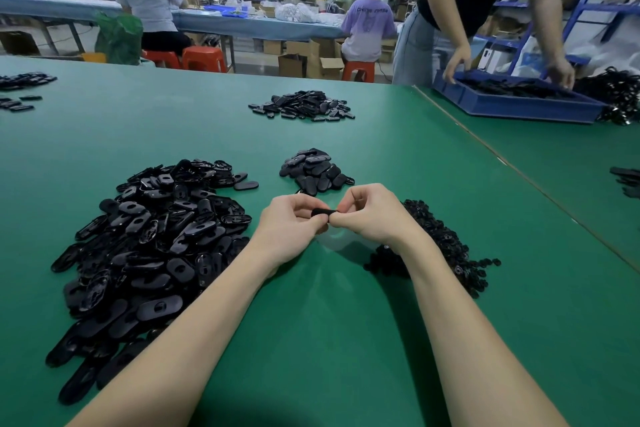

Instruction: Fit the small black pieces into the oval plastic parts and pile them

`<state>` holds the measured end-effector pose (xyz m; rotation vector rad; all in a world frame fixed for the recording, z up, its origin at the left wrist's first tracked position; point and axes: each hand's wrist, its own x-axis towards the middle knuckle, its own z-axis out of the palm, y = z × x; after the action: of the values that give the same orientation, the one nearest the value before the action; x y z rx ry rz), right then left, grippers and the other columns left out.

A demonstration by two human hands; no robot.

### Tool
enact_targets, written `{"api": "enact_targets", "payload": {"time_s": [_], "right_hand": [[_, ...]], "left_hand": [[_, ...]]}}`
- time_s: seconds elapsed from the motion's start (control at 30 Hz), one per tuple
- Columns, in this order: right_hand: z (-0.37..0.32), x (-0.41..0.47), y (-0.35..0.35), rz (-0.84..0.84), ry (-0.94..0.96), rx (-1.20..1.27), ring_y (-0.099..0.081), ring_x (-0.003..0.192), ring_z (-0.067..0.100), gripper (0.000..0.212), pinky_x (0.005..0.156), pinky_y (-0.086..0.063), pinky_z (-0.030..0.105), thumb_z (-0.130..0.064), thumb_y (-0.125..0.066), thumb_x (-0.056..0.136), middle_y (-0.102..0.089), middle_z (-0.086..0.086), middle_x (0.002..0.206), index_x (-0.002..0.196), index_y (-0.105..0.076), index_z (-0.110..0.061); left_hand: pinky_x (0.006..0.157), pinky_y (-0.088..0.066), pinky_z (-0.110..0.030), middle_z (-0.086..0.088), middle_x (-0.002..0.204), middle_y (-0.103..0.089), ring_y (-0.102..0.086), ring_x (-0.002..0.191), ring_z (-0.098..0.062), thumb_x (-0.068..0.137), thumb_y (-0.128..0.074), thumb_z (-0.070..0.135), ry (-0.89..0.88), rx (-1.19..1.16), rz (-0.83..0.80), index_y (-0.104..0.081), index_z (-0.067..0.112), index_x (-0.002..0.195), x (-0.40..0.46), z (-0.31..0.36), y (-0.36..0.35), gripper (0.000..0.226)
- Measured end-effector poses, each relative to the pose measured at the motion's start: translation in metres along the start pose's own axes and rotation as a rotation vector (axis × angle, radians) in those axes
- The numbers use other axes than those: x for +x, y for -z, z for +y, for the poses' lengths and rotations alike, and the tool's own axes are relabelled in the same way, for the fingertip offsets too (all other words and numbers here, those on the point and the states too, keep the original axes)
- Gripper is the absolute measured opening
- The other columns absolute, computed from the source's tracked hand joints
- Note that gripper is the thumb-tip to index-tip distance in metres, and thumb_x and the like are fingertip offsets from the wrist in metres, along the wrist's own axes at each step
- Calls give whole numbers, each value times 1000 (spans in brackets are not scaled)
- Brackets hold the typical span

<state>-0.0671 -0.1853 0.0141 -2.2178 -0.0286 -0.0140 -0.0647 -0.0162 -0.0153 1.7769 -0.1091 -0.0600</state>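
Both my hands meet above the green table (311,305) and hold one black oval part (323,212) between them. My left hand (292,222) grips its left end with curled fingers. My right hand (367,215) pinches its right end with thumb and fingertips. A big heap of loose black oval parts (152,246) lies to the left. A heap of small black pieces (440,246) lies to the right, partly hidden by my right forearm. Just beyond my hands sits a smaller pile of ovals (317,172).
Another pile of ovals (304,105) lies farther back on the table, and scattered ones (20,90) at the far left. A person at the right back leans over a blue tray (519,104) of black parts. A table seam (519,177) runs diagonally at the right.
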Motion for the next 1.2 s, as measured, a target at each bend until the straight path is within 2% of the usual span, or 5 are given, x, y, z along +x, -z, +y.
{"api": "enact_targets", "payload": {"time_s": [0.4, 0.63, 0.8, 1.0, 1.2], "right_hand": [[2, -3, 7, -57, -30, 278, -63, 55, 10, 11, 48, -44, 16, -29, -78, 88, -78, -2, 84, 90, -70, -21], [9, 2, 2, -27, -21, 98, -67, 57, 6, 8, 63, -44, 23, -34, -71, 90, -78, -8, 85, 90, -72, -26], [10, 0, 1, -76, -33, 104, -67, 57, 7, 6, 51, -46, 18, -27, -71, 92, -78, 1, 91, 92, -72, -21], [8, -1, 5, -95, -40, 92, -66, 58, 7, 9, 50, -46, 16, -26, -70, 93, -78, -1, 91, 96, -72, -19], [7, -1, 5, -111, -54, 82, -66, 58, 7, 7, 51, -47, 16, -25, -70, 94, -79, 0, 92, 96, -72, -19]], "left_hand": [[69, -47, -17, 15, 93, -70, -65, 75, -4, 82, -77, 17, -358, 396, 41, -69, 35, 97, 1, 1, 21, 24], [89, -53, -35, 14, 102, -68, -66, 85, -15, 82, -72, 20, -240, 581, 241, -71, 36, 98, 48, 8, 20, 24], [81, -44, -27, 11, 107, -70, -63, 105, -16, 81, -64, 14, -136, 658, 277, -69, 35, 105, 88, 19, 9, 32], [78, -43, -26, 10, 103, -69, -64, 101, -18, 78, -61, 11, -51, 627, 262, -65, 35, 94, 104, 14, 4, 29], [74, -52, -29, 13, 89, -68, -63, 84, -11, 79, -69, 29, -226, 557, 322, -64, 32, 91, 74, 11, -3, 14]]}}
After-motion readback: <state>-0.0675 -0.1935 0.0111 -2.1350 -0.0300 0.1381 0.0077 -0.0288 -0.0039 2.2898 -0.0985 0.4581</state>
